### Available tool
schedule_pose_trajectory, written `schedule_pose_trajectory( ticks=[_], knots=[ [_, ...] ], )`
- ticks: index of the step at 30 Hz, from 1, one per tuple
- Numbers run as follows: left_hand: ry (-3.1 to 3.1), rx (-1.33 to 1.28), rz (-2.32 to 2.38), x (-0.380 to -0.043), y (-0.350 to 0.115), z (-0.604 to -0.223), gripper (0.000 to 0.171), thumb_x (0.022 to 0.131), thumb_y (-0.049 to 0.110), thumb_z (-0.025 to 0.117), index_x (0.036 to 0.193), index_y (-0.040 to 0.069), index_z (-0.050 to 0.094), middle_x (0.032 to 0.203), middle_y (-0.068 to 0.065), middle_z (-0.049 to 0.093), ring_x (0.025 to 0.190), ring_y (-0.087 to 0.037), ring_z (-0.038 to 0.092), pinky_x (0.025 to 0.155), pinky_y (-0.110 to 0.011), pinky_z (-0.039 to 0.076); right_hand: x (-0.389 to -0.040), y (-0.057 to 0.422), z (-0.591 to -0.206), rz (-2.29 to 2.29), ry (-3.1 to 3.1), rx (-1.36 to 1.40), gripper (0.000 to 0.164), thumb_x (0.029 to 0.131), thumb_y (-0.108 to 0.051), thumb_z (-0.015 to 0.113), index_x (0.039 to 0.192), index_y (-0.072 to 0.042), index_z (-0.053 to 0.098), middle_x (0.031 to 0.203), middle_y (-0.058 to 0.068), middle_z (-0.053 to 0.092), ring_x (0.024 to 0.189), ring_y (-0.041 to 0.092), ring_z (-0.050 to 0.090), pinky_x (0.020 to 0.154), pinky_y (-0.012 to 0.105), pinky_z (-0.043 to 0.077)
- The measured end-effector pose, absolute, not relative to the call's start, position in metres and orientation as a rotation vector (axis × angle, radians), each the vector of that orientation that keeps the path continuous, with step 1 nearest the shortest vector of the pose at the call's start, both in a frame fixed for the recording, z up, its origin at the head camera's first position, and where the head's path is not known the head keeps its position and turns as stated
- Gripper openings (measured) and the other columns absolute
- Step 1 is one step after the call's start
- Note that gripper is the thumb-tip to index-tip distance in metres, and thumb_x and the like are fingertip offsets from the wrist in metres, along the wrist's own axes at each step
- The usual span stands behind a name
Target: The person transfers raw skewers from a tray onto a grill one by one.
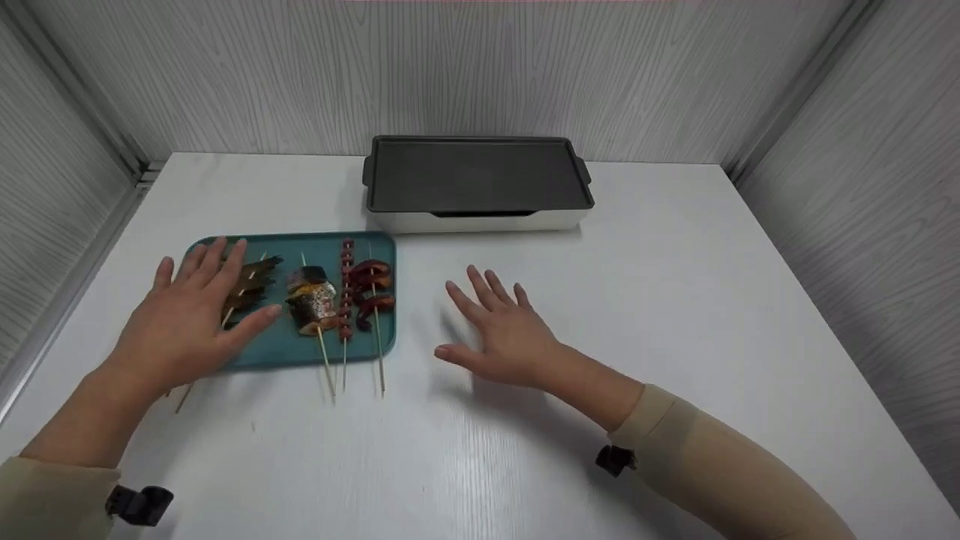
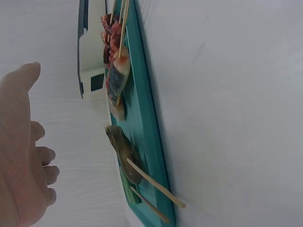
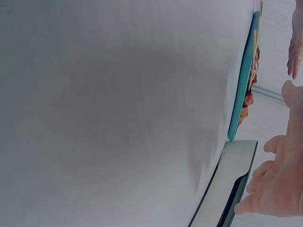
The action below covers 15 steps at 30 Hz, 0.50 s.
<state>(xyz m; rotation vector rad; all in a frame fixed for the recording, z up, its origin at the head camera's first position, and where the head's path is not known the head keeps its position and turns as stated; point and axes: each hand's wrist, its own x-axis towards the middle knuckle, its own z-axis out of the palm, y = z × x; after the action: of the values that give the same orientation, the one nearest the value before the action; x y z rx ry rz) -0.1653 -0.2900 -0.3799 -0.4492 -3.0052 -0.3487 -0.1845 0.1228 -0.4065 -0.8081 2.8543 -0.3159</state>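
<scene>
With 12 o'clock taken as the far side in the head view, the teal tray (image 1: 279, 350) is set between 9 and 10 o'clock on the white table (image 1: 675, 300). On it, from the 3 o'clock edge toward 9, are laid a curled red skewer (image 1: 373, 304), a red-beaded skewer (image 1: 346, 292), a silvery fish-like skewer (image 1: 315, 306), a dark green-brown skewer (image 1: 257, 285) and, made out in the left wrist view, a green skewer (image 2: 126, 184). Their bare stick ends overhang the 6 o'clock rim, presumably so that they can be picked up without the food being touched.

The left hand (image 1: 176, 319) is held above the tray's 9 o'clock side, fingers extended and spread, nothing grasped. The right hand (image 1: 506, 334) is held at the tray's 3 o'clock, likewise spread and free; both seem to be kept clear of the food.

At the tray's 2 o'clock a dark-topped griddle (image 1: 480, 176) is placed near the back wall (image 1: 487, 75), perhaps so that the near side is left for handling.

Counted: five skewers, though others may be hidden by the left hand; one tray; one griddle; two hands.
</scene>
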Motion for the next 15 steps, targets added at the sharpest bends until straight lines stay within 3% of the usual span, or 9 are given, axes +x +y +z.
schedule_pose_trajectory(
  ticks=[15],
  knots=[
    [-3.164, -0.341, -0.388, -0.16, -0.364, -0.414, 0.092, 0.11, 0.055, 0.048, 0.166, -0.008, 0.011, 0.166, -0.041, 0.016, 0.153, -0.061, 0.012, 0.125, -0.066, -0.008, -0.172, 0.086, -0.414, -0.226, 2.687, -0.98, 0.093, 0.099, -0.08, 0.042, 0.172, -0.03, 0.014, 0.179, 0.001, 0.003, 0.164, 0.024, 0.003, 0.128, 0.062, 0.013]
  ],
)
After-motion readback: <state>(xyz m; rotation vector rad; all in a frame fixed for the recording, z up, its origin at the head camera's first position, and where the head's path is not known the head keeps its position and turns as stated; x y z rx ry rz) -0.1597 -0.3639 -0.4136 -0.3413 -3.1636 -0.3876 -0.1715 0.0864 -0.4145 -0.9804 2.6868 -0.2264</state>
